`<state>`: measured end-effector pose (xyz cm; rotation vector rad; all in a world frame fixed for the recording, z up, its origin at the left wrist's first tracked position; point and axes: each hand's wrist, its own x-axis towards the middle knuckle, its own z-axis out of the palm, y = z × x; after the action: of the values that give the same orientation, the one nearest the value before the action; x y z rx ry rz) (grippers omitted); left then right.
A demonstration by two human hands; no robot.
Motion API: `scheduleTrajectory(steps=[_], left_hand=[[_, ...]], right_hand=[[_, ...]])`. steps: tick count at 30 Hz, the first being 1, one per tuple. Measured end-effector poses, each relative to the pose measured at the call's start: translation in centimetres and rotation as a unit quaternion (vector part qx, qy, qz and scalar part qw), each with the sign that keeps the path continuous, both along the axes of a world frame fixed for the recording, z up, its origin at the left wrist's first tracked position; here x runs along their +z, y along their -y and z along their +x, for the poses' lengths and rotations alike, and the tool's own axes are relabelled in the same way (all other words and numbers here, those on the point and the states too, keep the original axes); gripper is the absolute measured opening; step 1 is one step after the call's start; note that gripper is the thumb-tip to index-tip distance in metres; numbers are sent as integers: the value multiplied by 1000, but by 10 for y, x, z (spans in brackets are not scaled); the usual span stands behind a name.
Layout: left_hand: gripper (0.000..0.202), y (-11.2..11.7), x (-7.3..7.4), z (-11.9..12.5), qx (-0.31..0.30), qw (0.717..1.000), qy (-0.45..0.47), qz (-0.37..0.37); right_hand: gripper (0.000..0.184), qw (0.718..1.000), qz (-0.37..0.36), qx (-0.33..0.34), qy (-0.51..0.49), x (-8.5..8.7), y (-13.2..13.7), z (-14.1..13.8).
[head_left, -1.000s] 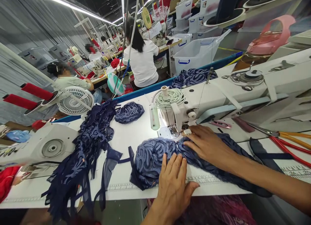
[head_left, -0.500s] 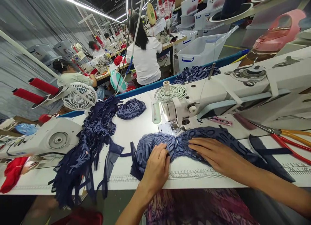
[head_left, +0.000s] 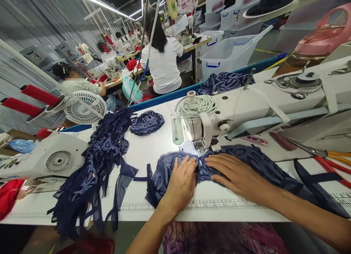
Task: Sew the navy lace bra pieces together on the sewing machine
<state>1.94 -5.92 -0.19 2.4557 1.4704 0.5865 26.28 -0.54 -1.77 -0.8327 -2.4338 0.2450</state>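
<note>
A navy lace garment piece (head_left: 257,164) lies on the white table in front of the sewing machine (head_left: 246,107). My left hand (head_left: 181,181) rests flat on its left lace cup, fingers stretched toward the needle area (head_left: 201,146). My right hand (head_left: 236,173) lies flat on the lace just right of the needle, fingers spread and pointing left. Both hands press the fabric down; neither grips anything.
A heap of navy lace pieces (head_left: 98,162) lies to the left, with one loose cup (head_left: 146,122) behind it. Scissors with orange handles (head_left: 326,155) and pink clippers (head_left: 255,139) sit at the right. A small fan (head_left: 85,107) and other workers are beyond.
My left hand has opened from a pinch and slid up the lace toward the needle. My right hand moved slightly left. The garment sits a little closer to the presser foot.
</note>
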Motion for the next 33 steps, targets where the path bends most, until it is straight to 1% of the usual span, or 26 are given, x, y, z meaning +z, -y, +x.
scheduleTrajectory(steps=[3,8,15,20,23,26,28,29,31,32,33], left_hand=[[50,1,0,1,17,1000,-2,1],[59,0,-2,0,28,1000,-6,-3],[58,2,2,-1,30,999,-7,-21],[56,0,-1,-2,30,999,-7,-8],[57,1,2,1,28,1000,-9,10],[54,13,13,4,30,997,-17,69],[47,29,23,2,36,991,-14,126],[42,38,26,-1,40,987,-10,154],[33,57,28,-10,39,980,-5,197],[29,66,27,-16,36,977,-14,209],[26,74,24,-23,34,975,-31,218]], right_hand=[[43,1000,-7,-4,26,2,0,2],[49,999,8,-9,52,2,-1,3],[50,999,2,-12,44,7,0,3],[49,999,-21,-4,32,4,-2,3],[48,999,-7,0,40,7,-2,2],[45,999,31,-3,29,19,7,7],[43,998,55,3,22,26,21,17],[43,998,64,11,22,27,30,25],[47,997,71,26,34,21,47,44],[49,996,77,28,44,15,54,53],[52,995,82,14,62,8,61,62]])
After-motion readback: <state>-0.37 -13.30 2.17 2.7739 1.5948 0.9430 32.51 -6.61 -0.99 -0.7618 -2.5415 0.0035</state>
